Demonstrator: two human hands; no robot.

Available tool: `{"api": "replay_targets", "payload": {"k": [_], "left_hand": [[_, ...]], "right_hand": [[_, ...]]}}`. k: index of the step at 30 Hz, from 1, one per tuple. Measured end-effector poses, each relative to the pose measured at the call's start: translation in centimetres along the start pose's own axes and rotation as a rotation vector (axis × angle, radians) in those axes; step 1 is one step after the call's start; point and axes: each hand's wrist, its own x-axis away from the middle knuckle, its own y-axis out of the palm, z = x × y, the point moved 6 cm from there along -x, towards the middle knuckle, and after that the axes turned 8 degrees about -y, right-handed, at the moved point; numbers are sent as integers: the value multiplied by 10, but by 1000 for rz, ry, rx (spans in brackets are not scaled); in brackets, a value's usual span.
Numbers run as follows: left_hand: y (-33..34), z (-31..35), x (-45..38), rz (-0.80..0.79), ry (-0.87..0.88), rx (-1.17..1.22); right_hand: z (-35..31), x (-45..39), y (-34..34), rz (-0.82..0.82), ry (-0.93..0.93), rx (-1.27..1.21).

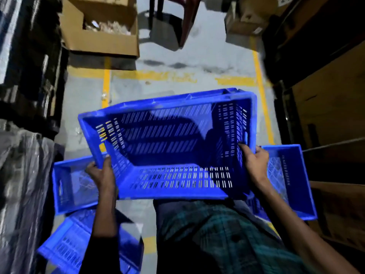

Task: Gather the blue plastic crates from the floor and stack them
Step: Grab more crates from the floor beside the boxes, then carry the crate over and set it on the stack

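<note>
I hold a blue slotted plastic crate (167,135) in the air in front of me, tilted with its open side toward me. My left hand (101,171) grips its left rim and my right hand (254,163) grips its right wall. Beneath it a second blue crate (67,186) lies on the floor; the blue end showing at the right (292,178) looks like part of it. A third blue crate (65,248) lies tilted at the lower left, partly hidden by my left arm.
An open cardboard box (102,36) stands on the grey floor ahead left, a dark red stool (177,14) beyond it. Dark shelving (27,66) and wrapped goods (21,184) line the left; cardboard cartons (331,115) line the right. Yellow lines (260,91) mark the floor.
</note>
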Motion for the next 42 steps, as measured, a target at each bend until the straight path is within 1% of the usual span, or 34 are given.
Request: {"api": "replay_targets", "payload": {"k": [4, 8, 13, 15, 18, 21, 24, 26, 29, 32, 37, 40, 42], "left_hand": [[30, 5, 25, -53, 21, 61], [71, 12, 70, -160, 79, 81], [150, 27, 146, -287, 155, 107], [190, 33, 179, -381, 201, 80], [243, 41, 219, -476, 252, -24], [297, 50, 266, -591, 349, -127], [350, 59, 318, -703, 389, -217], [385, 63, 359, -774, 402, -256], [437, 60, 406, -913, 373, -299], [495, 51, 438, -1035, 368, -419], [582, 37, 488, -1196, 408, -592], [622, 25, 518, -1293, 380, -664], [646, 11, 532, -1357, 376, -758]], "right_hand": [[4, -15, -51, 96, 3, 6], [25, -33, -110, 143, 10, -50], [58, -53, -200, 281, 39, -87], [82, -59, -242, 371, 74, -78], [122, -60, -294, 507, 127, -85], [145, -45, -342, 644, 225, -88], [177, -22, -376, 804, 344, -105], [198, -8, -391, 897, 417, -130], [220, 13, -402, 1042, 548, -167], [241, 28, -405, 1172, 688, -178], [258, 41, -400, 1372, 829, -182], [266, 50, -393, 1440, 880, -197], [281, 57, -383, 1486, 901, -235]]}}
